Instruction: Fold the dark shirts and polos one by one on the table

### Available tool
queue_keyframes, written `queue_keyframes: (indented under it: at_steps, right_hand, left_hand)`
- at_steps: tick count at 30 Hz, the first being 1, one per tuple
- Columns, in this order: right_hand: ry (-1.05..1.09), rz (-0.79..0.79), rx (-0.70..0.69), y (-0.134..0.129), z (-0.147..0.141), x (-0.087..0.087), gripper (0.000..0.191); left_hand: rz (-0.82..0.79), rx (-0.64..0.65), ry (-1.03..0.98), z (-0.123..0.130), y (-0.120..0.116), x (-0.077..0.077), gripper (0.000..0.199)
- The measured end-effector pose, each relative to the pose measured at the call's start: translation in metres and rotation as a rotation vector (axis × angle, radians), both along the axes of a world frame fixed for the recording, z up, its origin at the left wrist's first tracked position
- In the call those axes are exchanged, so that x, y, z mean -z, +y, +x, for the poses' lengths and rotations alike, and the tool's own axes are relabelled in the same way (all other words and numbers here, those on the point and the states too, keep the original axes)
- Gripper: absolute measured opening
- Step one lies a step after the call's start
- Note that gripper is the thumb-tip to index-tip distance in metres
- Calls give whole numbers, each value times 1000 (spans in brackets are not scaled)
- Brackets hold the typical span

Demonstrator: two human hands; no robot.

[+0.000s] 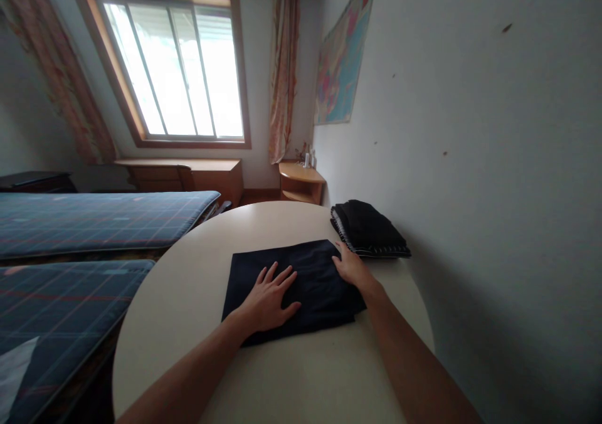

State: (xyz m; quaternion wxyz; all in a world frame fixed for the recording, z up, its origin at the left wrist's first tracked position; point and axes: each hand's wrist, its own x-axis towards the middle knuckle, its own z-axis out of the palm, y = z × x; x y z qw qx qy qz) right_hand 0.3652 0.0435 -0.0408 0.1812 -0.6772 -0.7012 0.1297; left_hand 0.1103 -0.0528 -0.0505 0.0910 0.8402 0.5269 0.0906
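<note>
A dark navy cloth (pixel 310 280), folded into a rough rectangle, lies on the round cream table (pixel 179 298). My left hand (pixel 273 295) rests palm down on the cloth's left half, its fingers spread. At the cloth's right edge is my right hand (pixel 350 266), with thumb and fingers apart, touching the far right corner. The lower right edge of the cloth is uneven, with a layer sticking out. A stack of folded black cloth (pixel 369 226) with white edge stitching sits just beyond my right hand.
Two beds with blue plaid mattresses (pixel 94 223) stand to the left of the table. A white wall (pixel 493 192) runs close along the right. Beyond the table are a wooden desk (pixel 211 165) under the window and a corner shelf (pixel 301 173) with small items.
</note>
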Motion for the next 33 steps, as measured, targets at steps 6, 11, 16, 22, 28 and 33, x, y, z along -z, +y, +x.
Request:
queue_keyframes:
  at_steps: [6,11,16,22,28,33]
  right_hand:
    - [95,58,-199,2,2,-20,51]
    - [85,56,-235,1,-8,-46,50]
    - [-4,40,-276,-3,-33,-79,52]
    - [-186,64,-376,-10,-82,-114,50]
    - [-262,85,-453,-26,-140,-126,43]
    - [-232,34,-529,-36,-186,-111,38]
  left_hand:
    - [-19,80,-17,-8,1,-1,83]
    - [15,-38,-26,-30,16,-4,65]
    - [-2,-178,-68,-56,33,0,54]
    - [37,-278,-205,-66,45,1,46]
    - [-25,-448,-655,-86,59,1,43]
    - [-56,-484,-863,-101,68,6,61]
